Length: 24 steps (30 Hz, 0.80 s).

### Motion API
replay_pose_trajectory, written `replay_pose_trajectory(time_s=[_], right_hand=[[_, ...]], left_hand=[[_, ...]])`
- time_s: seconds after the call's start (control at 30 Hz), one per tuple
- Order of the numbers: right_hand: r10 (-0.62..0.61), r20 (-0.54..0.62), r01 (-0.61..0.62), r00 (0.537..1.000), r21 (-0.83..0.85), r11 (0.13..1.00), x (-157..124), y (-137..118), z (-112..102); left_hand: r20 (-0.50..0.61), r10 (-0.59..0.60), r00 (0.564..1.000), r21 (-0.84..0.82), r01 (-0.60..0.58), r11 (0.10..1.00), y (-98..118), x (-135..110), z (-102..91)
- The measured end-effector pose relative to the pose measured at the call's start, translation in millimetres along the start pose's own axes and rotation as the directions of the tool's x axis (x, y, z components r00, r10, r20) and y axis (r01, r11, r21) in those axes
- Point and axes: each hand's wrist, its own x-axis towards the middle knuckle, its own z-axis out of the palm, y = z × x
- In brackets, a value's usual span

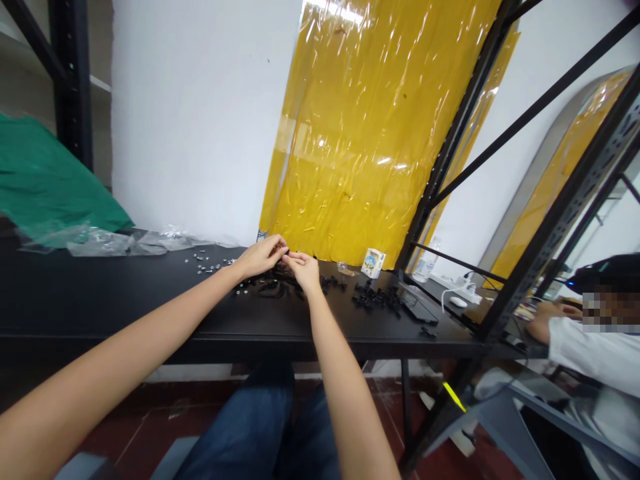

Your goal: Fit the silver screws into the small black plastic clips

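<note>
Above the black table (125, 293), my left hand (264, 257) and my right hand (305, 270) meet with fingertips pinched together. A small black part (286, 254) shows between them, mostly hidden by the fingers. Both hands are closed on it. Below and around them lie loose black parts (270, 289), too small to name. Small shiny metal pieces (202, 269), like nuts or screws, are scattered to the left of my left hand. Farther right sits a heap of small black parts (376, 297).
A white printed box (373, 263) and a flat black device (419, 308) are on the table's right. Clear plastic bags (120, 241) lie at the back left. Black shelf posts (450, 147) rise at right. A co-worker in a white sleeve (595, 357) sits beyond them.
</note>
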Motion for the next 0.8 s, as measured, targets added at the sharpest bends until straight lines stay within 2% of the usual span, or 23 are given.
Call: replay_pose_trajectory(time_s=[0.27,0.4,0.5,0.6,0.67,0.8], right_hand=[[0.003,0.007,-0.003,1.0,-0.008,1.0,-1,0,0],[-0.007,0.001,0.007,1.0,0.019,1.0,-1,-1,3],[0.023,-0.009,-0.022,1.0,0.09,0.996,-2,-11,5],[0.055,0.038,-0.06,0.998,0.139,0.988,-5,-26,-1],[0.061,0.099,-0.074,0.993,0.136,0.988,-9,-35,-9],[0.098,0.2,-0.115,0.975,0.077,0.99,-18,-39,-27]], left_hand=[[0.039,-0.002,0.999,0.088,-0.002,0.996,-1,1,2.3],[0.034,0.014,0.999,0.218,-0.021,0.976,3,3,-0.7],[0.012,0.028,1.0,0.298,-0.03,0.954,12,8,-5.9],[0.018,0.031,0.999,0.351,-0.036,0.936,24,14,-13.9],[0.068,0.06,0.996,0.39,-0.082,0.917,32,14,-19.7],[0.203,0.193,0.96,0.467,-0.268,0.843,42,5,-24.9]])
